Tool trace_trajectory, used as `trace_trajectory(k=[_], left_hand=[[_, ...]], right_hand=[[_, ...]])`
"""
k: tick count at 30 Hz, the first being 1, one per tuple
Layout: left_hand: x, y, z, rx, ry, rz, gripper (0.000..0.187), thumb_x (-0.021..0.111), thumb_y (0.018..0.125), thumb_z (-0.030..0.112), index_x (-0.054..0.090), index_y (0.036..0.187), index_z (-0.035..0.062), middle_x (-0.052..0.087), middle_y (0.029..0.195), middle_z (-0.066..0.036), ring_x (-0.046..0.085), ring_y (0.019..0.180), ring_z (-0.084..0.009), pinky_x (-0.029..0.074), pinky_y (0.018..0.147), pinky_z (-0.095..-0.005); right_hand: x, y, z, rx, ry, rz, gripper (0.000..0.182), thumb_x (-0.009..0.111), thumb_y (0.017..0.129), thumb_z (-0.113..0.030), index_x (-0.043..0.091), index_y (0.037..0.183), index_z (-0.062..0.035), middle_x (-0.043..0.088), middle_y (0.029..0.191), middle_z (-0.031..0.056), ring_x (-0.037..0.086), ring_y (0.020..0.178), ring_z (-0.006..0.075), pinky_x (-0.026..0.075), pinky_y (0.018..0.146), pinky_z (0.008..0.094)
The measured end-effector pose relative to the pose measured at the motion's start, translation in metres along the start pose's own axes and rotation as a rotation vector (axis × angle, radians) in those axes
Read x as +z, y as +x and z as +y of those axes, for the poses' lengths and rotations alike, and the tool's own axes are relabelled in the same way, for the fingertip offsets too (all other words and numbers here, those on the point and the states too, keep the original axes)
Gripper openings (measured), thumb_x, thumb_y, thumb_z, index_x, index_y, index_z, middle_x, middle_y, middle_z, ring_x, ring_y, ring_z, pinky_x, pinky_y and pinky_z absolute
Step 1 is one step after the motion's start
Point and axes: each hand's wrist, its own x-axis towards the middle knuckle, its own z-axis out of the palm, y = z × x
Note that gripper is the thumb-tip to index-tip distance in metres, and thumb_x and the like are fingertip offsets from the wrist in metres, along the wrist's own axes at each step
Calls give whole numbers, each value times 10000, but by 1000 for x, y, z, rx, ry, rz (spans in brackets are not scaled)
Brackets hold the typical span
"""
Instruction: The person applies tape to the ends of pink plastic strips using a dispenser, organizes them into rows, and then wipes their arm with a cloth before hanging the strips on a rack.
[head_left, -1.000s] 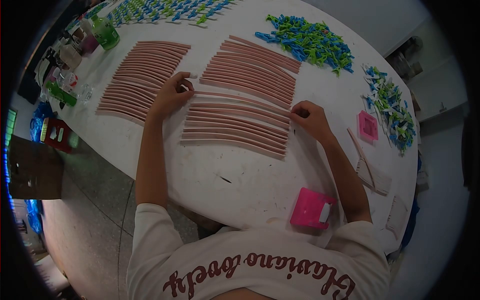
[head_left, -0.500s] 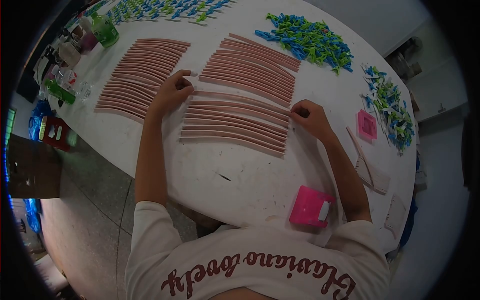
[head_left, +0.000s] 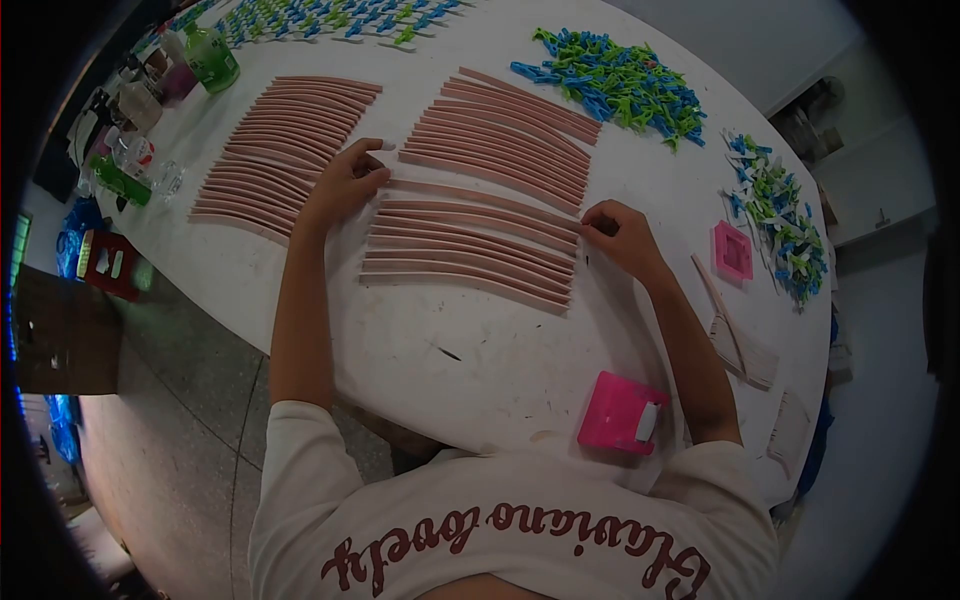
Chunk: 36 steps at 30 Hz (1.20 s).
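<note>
Between my hands stretches a thin pinkish-brown strip (head_left: pixel 480 194). My left hand (head_left: pixel 345 185) pinches its left end, with the index finger lifted and something white on the fingertip. At the right end, the fingers of my right hand (head_left: pixel 618 232) are pinched together on the strip. Below it lies a row of similar strips (head_left: pixel 470 245), side by side and slightly curved. Another group of strips (head_left: pixel 500 140) lies just above. To the left is a further block of strips (head_left: pixel 275 155), partly behind my left hand.
Blue and green clips (head_left: pixel 630 85) are heaped at the back, with a second pile (head_left: pixel 785 220) at right. A pink tape dispenser (head_left: pixel 620 412) sits near the front edge. A small pink frame (head_left: pixel 733 250) and loose strips (head_left: pixel 720 305) lie right. Bottles (head_left: pixel 210 60) stand left.
</note>
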Motion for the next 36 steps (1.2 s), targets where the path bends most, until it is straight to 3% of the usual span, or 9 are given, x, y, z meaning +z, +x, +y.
trace_trajectory(k=[8,21,24,26,34,36], left_hand=[[4,-5,14,-5,140,22,552,721,767,-19,542,1288,21,660,924,-101,603,761,-156,537,728,-265],[2,-4,11,114,129,38,516,668,797,-24,536,1291,42,608,906,-57,550,717,-113,501,689,-245],[-11,-4,11,280,29,-25,550,652,799,-69,513,1317,55,583,909,-22,538,745,-78,482,673,-218],[-19,-15,25,385,-193,-2,535,676,791,-56,529,1294,48,584,883,-17,531,720,-79,477,647,-220],[-37,-114,69,547,-415,64,674,696,731,-118,503,1338,104,575,861,-22,538,752,-94,459,661,-242],[-34,-133,62,834,-614,-155,655,726,768,-3,480,1363,113,561,826,-39,537,753,-138,439,643,-272]], right_hand=[[1,1,3,-13,20,5,124,714,836,-110,672,902,-14,655,824,69,596,707,129,505,684,262],[0,1,4,-102,34,88,119,686,821,-74,632,904,-8,642,790,63,574,668,117,491,644,265],[-11,-3,-5,-214,29,125,103,678,794,-15,609,870,-13,620,772,54,570,660,111,487,625,265],[-26,-9,-28,-497,-98,193,140,673,750,49,582,835,-18,585,746,47,568,645,118,477,597,259],[-102,-71,-131,-821,-184,209,218,608,643,102,546,792,-44,552,711,48,556,592,140,451,524,260],[-116,-87,-148,-864,-172,194,231,594,621,105,544,785,-50,549,704,45,553,584,139,445,513,260]])
